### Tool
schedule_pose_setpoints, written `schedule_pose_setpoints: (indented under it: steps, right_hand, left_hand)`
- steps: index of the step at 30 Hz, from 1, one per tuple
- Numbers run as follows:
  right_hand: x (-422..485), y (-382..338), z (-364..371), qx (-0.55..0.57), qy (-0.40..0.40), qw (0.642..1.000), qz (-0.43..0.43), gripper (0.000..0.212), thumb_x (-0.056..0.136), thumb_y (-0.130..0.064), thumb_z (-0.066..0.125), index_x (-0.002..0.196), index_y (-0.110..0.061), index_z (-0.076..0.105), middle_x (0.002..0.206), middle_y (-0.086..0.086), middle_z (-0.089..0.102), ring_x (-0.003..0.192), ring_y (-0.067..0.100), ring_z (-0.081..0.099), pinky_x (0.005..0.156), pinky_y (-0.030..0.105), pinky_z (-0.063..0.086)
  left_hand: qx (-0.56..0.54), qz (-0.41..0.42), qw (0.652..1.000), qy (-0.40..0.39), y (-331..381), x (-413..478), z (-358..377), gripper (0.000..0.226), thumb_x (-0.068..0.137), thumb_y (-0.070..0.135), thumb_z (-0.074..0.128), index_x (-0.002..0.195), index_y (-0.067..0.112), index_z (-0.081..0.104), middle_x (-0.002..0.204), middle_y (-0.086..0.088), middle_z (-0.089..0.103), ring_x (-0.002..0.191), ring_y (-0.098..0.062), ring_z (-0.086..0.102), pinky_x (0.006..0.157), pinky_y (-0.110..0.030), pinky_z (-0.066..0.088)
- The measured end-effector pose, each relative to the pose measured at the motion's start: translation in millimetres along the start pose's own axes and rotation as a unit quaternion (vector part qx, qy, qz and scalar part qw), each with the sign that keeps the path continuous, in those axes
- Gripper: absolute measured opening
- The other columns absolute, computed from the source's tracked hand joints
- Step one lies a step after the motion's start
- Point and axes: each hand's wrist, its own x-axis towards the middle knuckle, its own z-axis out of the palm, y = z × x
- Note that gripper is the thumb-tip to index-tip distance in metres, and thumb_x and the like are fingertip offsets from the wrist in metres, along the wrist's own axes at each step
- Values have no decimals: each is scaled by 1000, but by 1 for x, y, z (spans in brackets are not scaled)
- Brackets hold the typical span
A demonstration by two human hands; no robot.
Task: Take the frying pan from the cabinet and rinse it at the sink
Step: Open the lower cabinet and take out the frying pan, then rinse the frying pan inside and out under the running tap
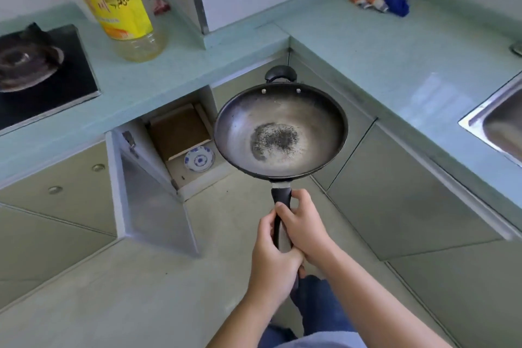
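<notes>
Over the floor, left hand (272,254) and right hand (303,227) both wrapped around frying pan (281,130) handle; keep level, carry right to sink (500,121).

The pan (281,133), round, dark and worn grey inside with a black speckled patch at its centre, is level in mid-air over the floor, long handle toward the camera, beside the open cabinet (180,138); the steel sink (491,121) lies at the right edge.

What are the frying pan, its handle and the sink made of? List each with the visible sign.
Frying pan: probably dark metal, worn grey with a speckled patch at centre.
Handle: looks like black matte plastic, riveted helper grip opposite.
Sink: likely stainless steel, judging by its bright brushed rim.
</notes>
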Motion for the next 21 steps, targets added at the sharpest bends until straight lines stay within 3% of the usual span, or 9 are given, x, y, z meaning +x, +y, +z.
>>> schedule_pose_setpoints:
  steps: [5, 12, 16, 19, 21]
  right_hand:
    - [13, -27, -52, 44, 59, 997, -35, 18, 92, -17, 51, 108, -14, 44, 71, -8, 53, 63, 7, 52, 61, 23, 42]
    - [42, -53, -131, 94, 141, 984, -47, 14, 89, -20, 52, 99, -18, 42, 83, 9, 58, 77, 24, 56, 77, 42, 50]
    - [55, -58, -181, 112, 186, 974, -67, 13, 91, -17, 51, 100, -16, 42, 80, -6, 51, 83, 20, 56, 79, 37, 48]
    - [67, -53, -222, 107, 219, 967, -73, 12, 92, -16, 51, 99, -15, 41, 76, -9, 47, 70, 9, 52, 64, 23, 42]
    - [75, -45, -247, 113, 233, 964, -63, 14, 92, -17, 52, 102, -14, 42, 74, -6, 51, 64, 7, 51, 59, 23, 42]
  left_hand:
    - [31, 44, 997, -46, 38, 14, 39, 56, 76, -8, 54, 105, 40, 51, 63, 10, 68, 37, -17, 49, 36, -23, 37]
    - [67, 103, 985, -122, 92, 40, 104, 55, 76, -10, 53, 103, 38, 49, 81, -4, 64, 37, -14, 49, 38, -23, 38]
    - [79, 119, 975, -168, 113, 54, 148, 54, 77, -9, 53, 111, 33, 49, 81, -3, 64, 38, -14, 48, 38, -23, 37]
    - [86, 119, 969, -201, 123, 63, 186, 54, 78, -7, 55, 115, 31, 48, 79, -1, 65, 38, -17, 48, 36, -22, 36]
    - [88, 119, 964, -220, 127, 70, 212, 52, 78, -7, 57, 113, 31, 49, 77, -3, 66, 37, -16, 47, 36, -21, 36]
